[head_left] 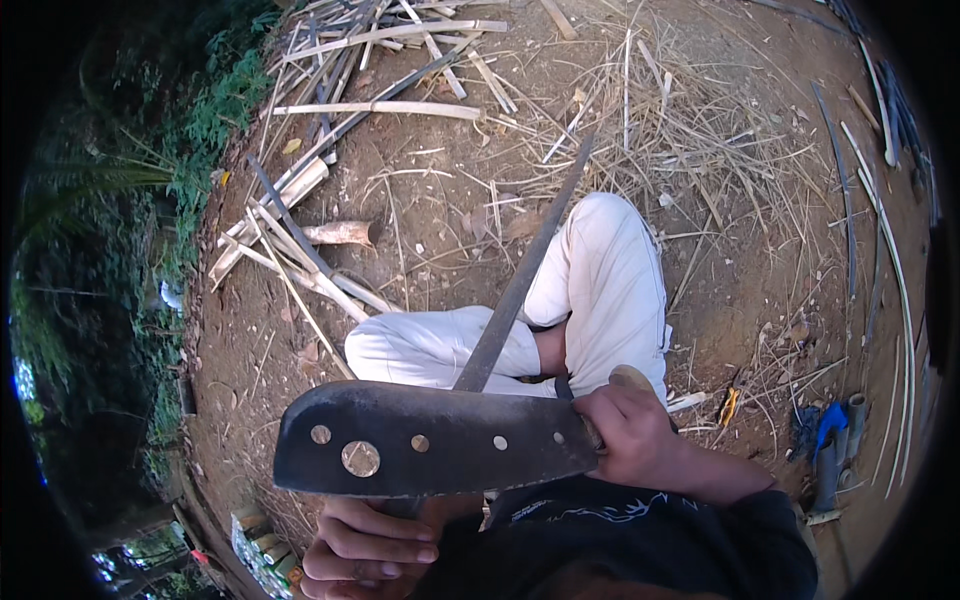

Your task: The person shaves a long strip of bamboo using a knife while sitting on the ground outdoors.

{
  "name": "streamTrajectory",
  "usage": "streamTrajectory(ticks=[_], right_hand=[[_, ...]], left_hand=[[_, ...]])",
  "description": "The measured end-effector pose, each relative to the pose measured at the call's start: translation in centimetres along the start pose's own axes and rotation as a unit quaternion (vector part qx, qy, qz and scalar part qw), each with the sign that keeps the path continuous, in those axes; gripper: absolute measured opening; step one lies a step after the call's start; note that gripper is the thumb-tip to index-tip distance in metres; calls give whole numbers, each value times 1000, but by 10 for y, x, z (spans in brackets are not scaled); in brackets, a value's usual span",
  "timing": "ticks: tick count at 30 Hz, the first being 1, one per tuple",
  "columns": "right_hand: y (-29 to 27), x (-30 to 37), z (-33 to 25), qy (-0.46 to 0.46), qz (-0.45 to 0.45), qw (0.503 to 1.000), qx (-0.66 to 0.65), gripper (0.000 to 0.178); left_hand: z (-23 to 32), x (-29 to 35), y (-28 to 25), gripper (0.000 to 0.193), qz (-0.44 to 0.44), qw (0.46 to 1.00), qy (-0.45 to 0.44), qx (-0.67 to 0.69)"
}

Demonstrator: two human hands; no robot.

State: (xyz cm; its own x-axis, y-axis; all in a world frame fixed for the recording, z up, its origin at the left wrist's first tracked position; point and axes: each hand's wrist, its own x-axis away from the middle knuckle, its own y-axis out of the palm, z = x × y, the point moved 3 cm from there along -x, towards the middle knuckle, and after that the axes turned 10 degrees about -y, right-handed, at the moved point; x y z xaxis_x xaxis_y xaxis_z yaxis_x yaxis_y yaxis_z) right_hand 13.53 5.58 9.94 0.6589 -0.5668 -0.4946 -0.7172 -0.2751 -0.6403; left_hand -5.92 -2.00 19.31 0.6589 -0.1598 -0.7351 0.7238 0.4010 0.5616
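Perforated cleaver at lower centre, its handle clenched in the right hand, crosses a dark tapered bar, apparently grasped by the left hand; a skewed stroke could cut fingers.

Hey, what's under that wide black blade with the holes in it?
A long dark bar runs beneath the blade, showing past its far edge over white trousers. Small light patches show through the holes. The bar's covered stretch cannot be seen.
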Motion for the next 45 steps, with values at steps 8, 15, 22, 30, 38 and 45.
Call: streamTrajectory(ticks=[8,15,22,30,38,45], right_hand=[[15,-3,72,147,-10,989,-10,28],[14,2,133,252,-57,963,76,28],[13,-17,113,110,-51,992,19,27],[16,-24,152,212,-65,975,15,24],[5,-18,185,281,-110,951,67,21],[-1,-32,133,100,-121,986,49,28]], left_hand=[[10,-13,2,35,-66,997,17,30],[-4,-11,-6,35,-60,996,-19,67],[-7,-16,-9,37,-87,991,28,103],[-14,-24,-6,36,-48,995,-33,85],[-16,-26,-2,34,-30,997,-12,65],[-6,-24,-4,38,-54,998,-1,42]])
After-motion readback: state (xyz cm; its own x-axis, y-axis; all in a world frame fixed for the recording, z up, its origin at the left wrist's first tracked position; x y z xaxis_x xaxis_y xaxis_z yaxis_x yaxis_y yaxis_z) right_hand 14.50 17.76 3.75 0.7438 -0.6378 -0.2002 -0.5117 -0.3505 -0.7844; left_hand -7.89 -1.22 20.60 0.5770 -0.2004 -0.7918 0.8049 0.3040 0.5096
